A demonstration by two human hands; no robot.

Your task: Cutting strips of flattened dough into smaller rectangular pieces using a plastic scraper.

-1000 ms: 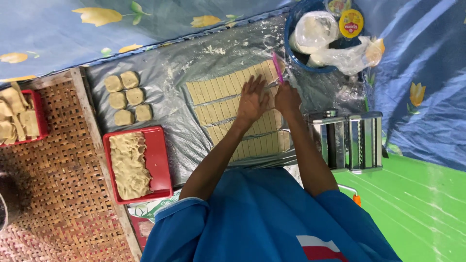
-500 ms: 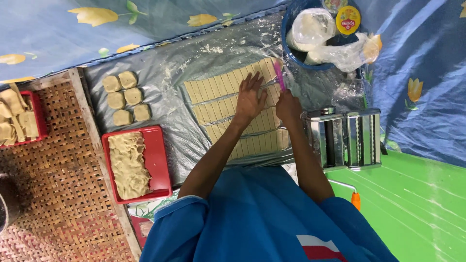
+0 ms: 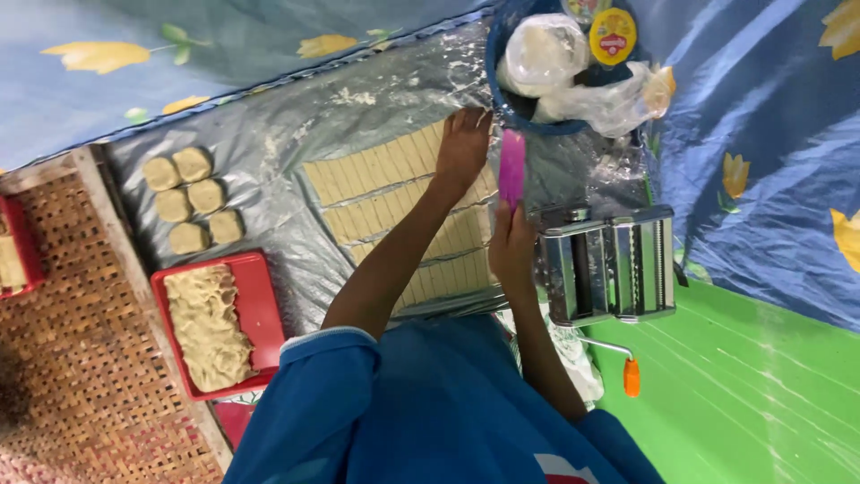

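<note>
Since the earlier frame, our right hand (image 3: 512, 251) has lifted the pink cutter (image 3: 511, 168) off the dough, fingers pinching its lower end. Our left hand (image 3: 462, 143) presses flat, fingers together, on the dough strips (image 3: 385, 193) at the plastic sheet's (image 3: 296, 134) far edge.
</note>
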